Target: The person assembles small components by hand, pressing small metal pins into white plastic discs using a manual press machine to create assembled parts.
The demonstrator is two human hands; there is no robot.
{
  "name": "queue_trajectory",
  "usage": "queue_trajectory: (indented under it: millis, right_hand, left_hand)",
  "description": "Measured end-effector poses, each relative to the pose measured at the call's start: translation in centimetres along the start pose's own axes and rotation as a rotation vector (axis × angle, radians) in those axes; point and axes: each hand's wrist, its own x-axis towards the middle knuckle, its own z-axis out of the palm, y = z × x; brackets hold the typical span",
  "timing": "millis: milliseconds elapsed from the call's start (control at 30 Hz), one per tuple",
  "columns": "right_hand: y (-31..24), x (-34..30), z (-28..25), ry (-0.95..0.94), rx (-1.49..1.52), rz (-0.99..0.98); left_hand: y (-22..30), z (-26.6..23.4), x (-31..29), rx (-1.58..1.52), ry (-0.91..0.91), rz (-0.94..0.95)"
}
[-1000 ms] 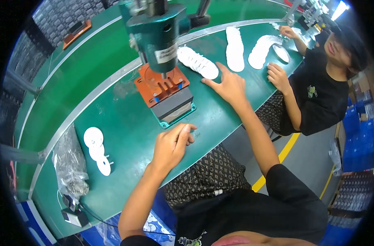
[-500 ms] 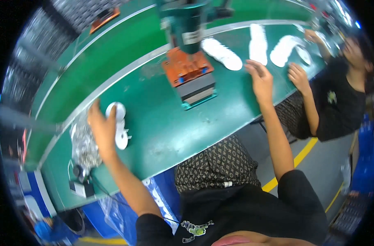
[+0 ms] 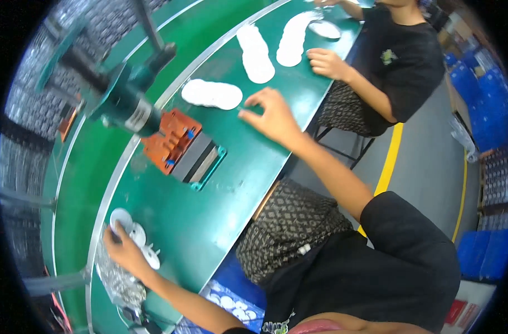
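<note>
At the table's left end, my left hand (image 3: 126,251) is over a small group of white discs, its thumb and fingers apart. Its fingertips overlap the farthest disc (image 3: 120,219); whether they touch it I cannot tell. Another white disc (image 3: 150,256), with small prongs on its side, lies beside the hand. My right hand (image 3: 272,118) hovers over the table, thumb and forefinger spread in a curve with nothing between them. Just left of its fingertips lies a row of overlapping white discs (image 3: 210,94).
A teal press (image 3: 128,106) with an orange fixture (image 3: 173,140) and grey block stands between my hands. Clear plastic bags (image 3: 117,273) lie by my left hand. More disc rows (image 3: 257,55) lie farther off, near a co-worker's hand (image 3: 326,64). A green belt (image 3: 78,186) runs behind.
The view has turned to the right, so the press and discs appear farther left. My right hand's fingers have spread from a looser pose and are nearer the closest disc row.
</note>
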Motion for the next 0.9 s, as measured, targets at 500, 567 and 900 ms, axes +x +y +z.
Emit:
queue_trajectory:
  millis: [500,567,900]
  right_hand:
    - [-3.5,-3.6,-1.7,-0.207,-0.417,-0.184]
    - [-3.8,-4.6,-2.5,-0.149,-0.213,-0.225]
    - [-9.1,-5.5,-2.8,-0.704,1.219,0.472]
  left_hand:
    - [5.7,2.9,-4.2,-0.881,-0.449,-0.167]
    - [6.3,3.7,-5.0,-0.993,-0.548,-0.240]
    - [8.6,3.1,-5.7,-0.966,-0.756,-0.356]
